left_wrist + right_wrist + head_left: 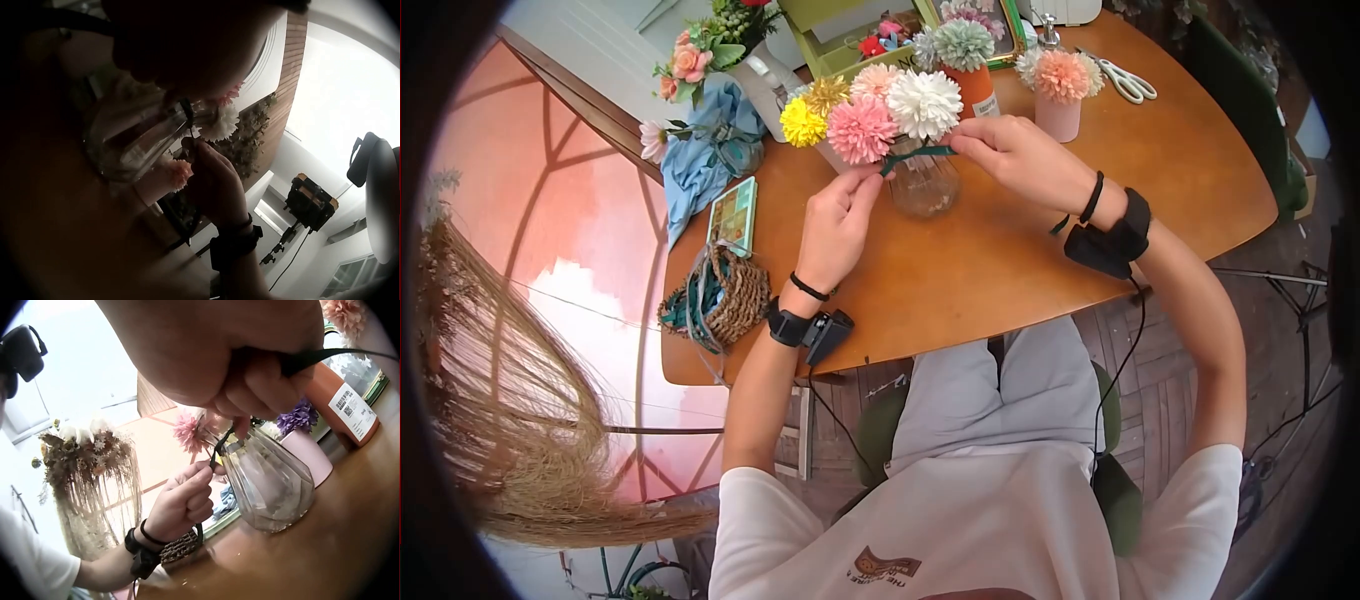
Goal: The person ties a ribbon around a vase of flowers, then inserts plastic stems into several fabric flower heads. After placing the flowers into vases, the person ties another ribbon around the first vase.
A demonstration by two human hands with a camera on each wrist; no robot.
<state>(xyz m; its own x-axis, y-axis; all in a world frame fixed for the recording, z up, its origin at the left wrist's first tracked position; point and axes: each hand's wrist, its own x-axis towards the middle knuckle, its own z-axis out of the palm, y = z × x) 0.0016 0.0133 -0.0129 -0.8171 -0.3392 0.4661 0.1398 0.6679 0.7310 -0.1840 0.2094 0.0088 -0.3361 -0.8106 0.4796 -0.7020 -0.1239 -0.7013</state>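
Observation:
A dark green ribbon [918,153] stretches between my hands, in front of the neck of a clear glass vase [925,195]. My left hand [837,225] pinches it on the left, and my right hand [1032,165] pinches it on the right. Beyond the right fingers, a tail of the ribbon trails off in the right wrist view. Large pink [861,128] and white [924,104] pompom flowers stand above the vase mouth. The faceted vase [272,484] stands on the wooden table. Much of the left wrist view is dark, with the ribbon [188,112] crossing the vase's neck there.
A woven basket [735,295] holding ribbons sits at the table's left edge, near a small framed screen [733,215] and blue cloth [715,140]. Behind stand an orange container [974,92] and a pink cup [1057,120] with flowers. White-handled scissors [1132,85] lie at the back right.

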